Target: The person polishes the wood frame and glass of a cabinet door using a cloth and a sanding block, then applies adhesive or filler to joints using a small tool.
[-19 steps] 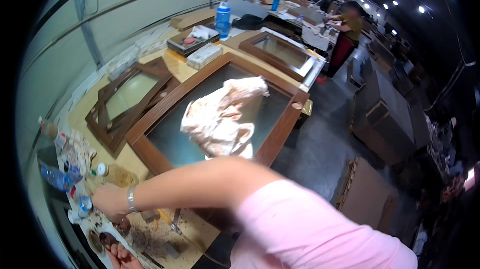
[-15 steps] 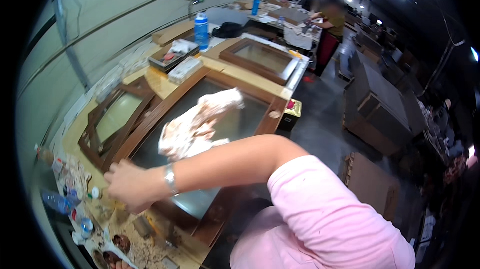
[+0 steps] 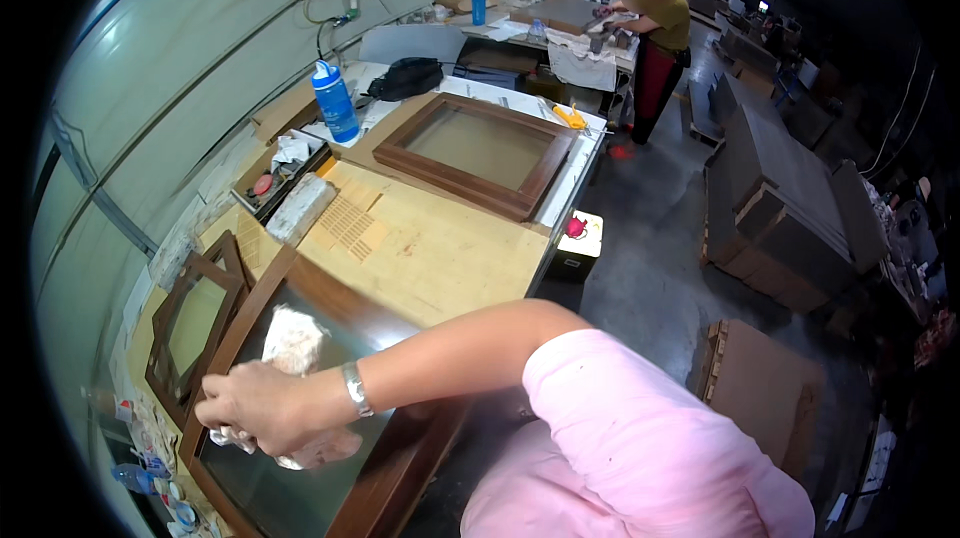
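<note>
My right hand (image 3: 255,408) reaches across from the lower right in a pink sleeve, a metal band on its wrist. It is shut on a crumpled white cloth (image 3: 292,338) and presses it on the glass pane (image 3: 285,493) of a large brown wooden frame (image 3: 395,458) that lies flat on the workbench. The cloth shows both above and below the hand. My left hand is out of sight.
A smaller wooden frame (image 3: 195,318) lies left of the big one and another (image 3: 480,153) farther along the bench. A blue bottle (image 3: 335,103), a black bag (image 3: 405,78) and a tray of bits (image 3: 275,178) stand by the wall. Another person (image 3: 655,18) works at the far table. Cardboard stacks (image 3: 760,388) stand on the floor.
My hand left the bottles at the bench's near end and came onto the cloth on the glass, gripping it. The view has swung toward the far end of the bench.
</note>
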The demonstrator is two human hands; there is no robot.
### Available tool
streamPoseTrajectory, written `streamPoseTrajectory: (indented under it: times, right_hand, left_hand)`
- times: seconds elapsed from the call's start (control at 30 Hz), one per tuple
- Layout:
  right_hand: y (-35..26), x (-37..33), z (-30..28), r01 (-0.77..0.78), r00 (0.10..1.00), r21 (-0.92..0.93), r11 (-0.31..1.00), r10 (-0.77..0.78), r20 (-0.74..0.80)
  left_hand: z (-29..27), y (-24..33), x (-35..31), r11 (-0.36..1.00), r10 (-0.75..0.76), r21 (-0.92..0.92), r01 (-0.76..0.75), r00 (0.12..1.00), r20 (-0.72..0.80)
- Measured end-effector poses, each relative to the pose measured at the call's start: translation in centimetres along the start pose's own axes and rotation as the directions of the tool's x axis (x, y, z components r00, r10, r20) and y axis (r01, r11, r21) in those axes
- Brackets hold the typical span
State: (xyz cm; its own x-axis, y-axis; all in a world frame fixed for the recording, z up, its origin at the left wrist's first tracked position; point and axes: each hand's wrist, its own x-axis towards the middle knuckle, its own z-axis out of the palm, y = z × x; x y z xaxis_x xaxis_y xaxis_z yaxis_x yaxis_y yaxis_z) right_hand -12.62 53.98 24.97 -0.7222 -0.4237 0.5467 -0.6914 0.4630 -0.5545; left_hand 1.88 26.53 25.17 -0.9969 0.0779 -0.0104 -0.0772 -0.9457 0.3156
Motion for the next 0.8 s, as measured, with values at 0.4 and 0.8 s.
streamPoseTrajectory:
  times: [0.4, 0.8]
  right_hand:
    - [4.7, -33.8, -21.0, -0.697, 0.607, 0.004, 0.717, 0.594, -0.528]
    - [8.0, -43.1, -24.9, -0.785, 0.587, -0.135, 0.605, 0.655, -0.475]
  left_hand:
    - [4.7, -21.3, -0.7, 0.888, -0.439, 0.149, 0.435, 0.899, -0.01]
    - [3.3, -37.8, -2.1, 0.795, -0.404, 0.432, 0.427, 0.902, -0.149]
